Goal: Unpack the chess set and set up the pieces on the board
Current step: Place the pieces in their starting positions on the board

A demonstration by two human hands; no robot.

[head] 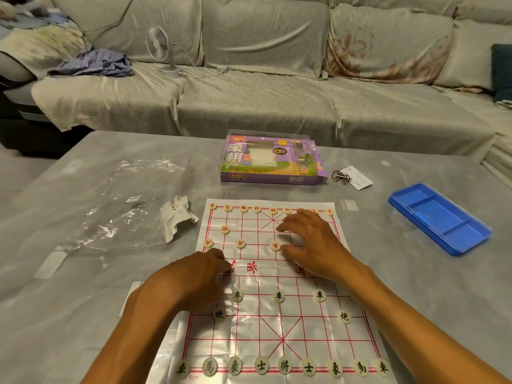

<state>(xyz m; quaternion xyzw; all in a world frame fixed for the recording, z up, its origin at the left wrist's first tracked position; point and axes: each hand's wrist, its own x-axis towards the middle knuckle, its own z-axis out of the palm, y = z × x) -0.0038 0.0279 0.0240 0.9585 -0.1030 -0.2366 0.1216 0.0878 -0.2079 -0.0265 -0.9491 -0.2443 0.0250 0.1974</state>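
Note:
A paper Chinese chess board (257,314) with red lines lies on the table in front of me. Round cream pieces stand on it: black-lettered ones in the near rows, such as the general (284,365), and red-lettered ones in the far rows, such as a soldier (275,246). My left hand (194,275) rests curled over the board's left side near the river line; whether it holds a piece is hidden. My right hand (310,242) hovers spread over the far right part of the board, fingers loosely bent, covering some red pieces.
The purple chess set box (271,159) stands behind the board. A blue plastic tray (439,217) lies to the right, a metal ring puzzle with a paper slip (352,177) near the box, a crumpled tissue (177,220) and clear plastic wrap (124,203) to the left. A sofa runs behind the table.

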